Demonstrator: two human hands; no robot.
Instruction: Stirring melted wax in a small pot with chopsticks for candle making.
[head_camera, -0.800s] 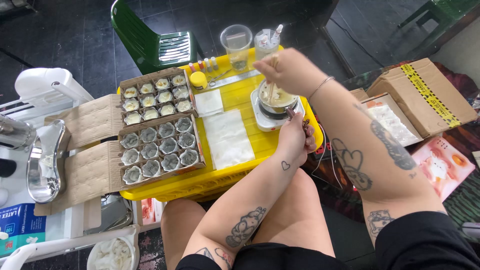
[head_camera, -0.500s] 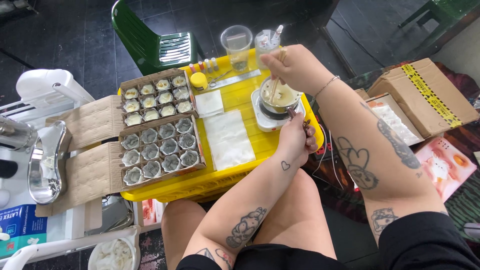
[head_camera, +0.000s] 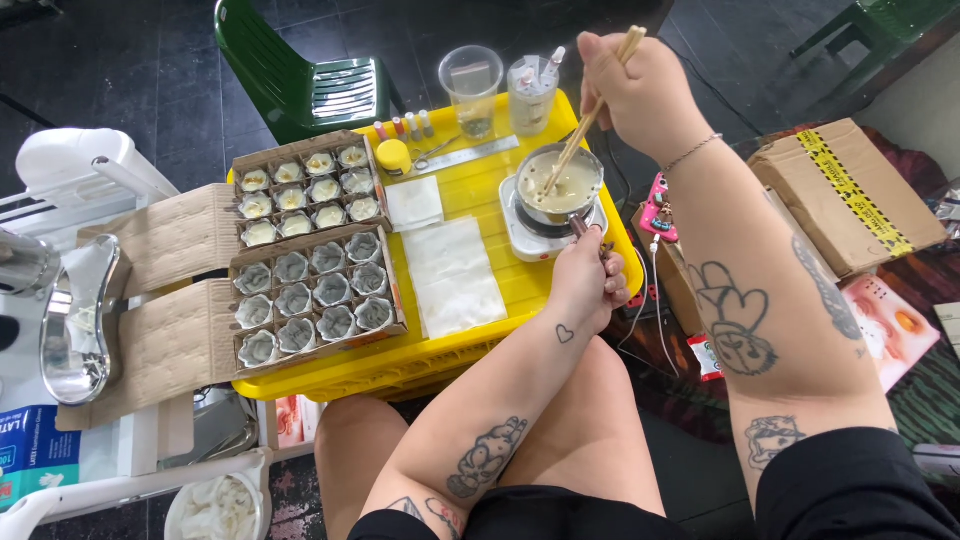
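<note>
Right hand was closed around a pair of chopsticks, tips down in the small metal pot of pale liquid on its white hotplate. Left hand was clamped on the pot's handle. One hard stir, I reckoned, and it could slop over the yellow surface. Beside it, two cardboard trays held little moulds: the far ones filled, the near ones looking empty.

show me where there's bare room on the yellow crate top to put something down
One free strip: bare yellow crate top between the small white sheet, the metal ruler and the hot plate. A narrow bare band lies near the left hand. The left side is crowded with cardboard boxes of cups; the far edge with plastic cups.
</note>
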